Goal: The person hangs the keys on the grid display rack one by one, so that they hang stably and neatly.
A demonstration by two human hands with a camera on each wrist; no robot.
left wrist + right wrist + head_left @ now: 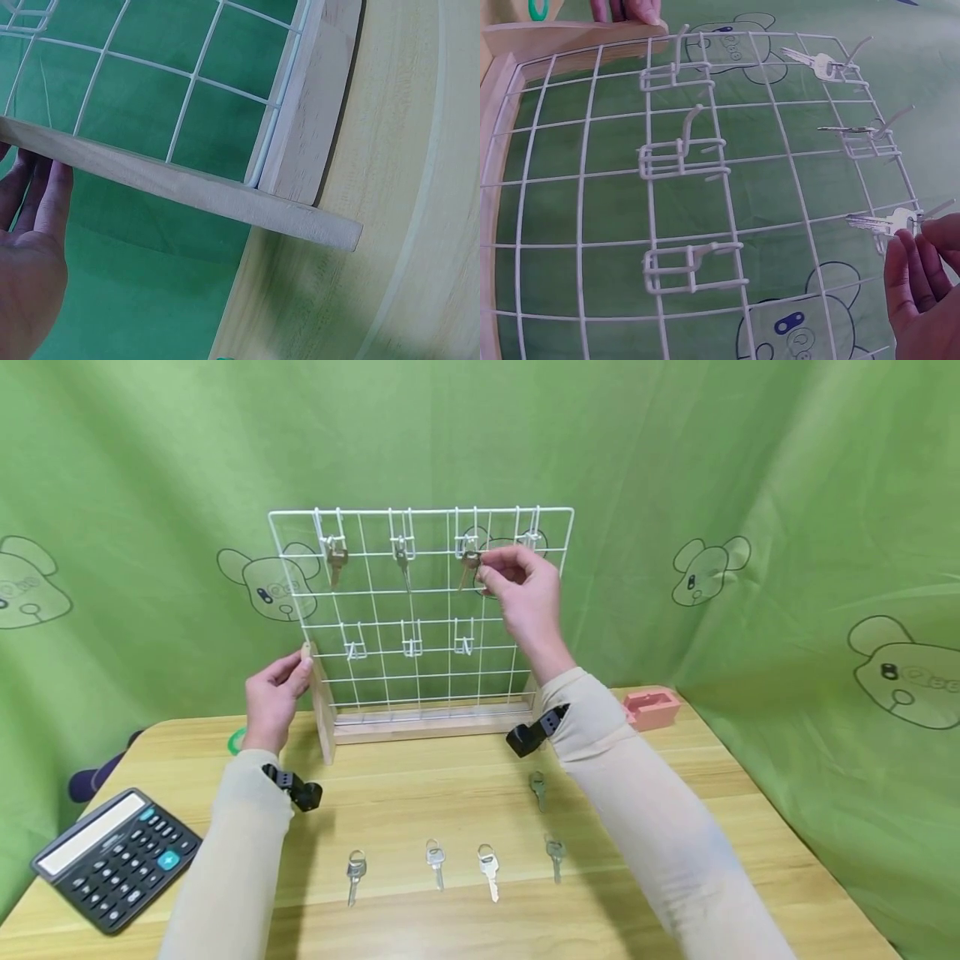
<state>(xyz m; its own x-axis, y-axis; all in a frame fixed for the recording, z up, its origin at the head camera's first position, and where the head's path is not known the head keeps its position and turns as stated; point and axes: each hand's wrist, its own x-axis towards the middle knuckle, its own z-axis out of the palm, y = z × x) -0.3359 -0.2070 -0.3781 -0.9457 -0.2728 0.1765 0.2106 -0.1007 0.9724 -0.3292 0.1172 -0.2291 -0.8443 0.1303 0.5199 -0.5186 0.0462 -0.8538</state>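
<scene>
A white wire grid rack (390, 593) stands upright in a wooden base (420, 732). My left hand (273, 697) pinches the top of its left wooden side post (187, 191). My right hand (531, 602) pinches a key (892, 222) by its ring end, at the third hook of the upper row. Whether the ring is on that hook is hard to tell. Two other keys hang on the upper row, one on the first hook (337, 558) and one on the second hook (402, 557). The three lower hooks (682, 157) hold nothing.
Several keys (489, 864) lie on the wooden table (405, 935) in front of the rack. A black calculator (116, 858) sits at the left. Behind the right forearm is a pink holder (654, 708). A green ring (236, 741) lies by the left wrist.
</scene>
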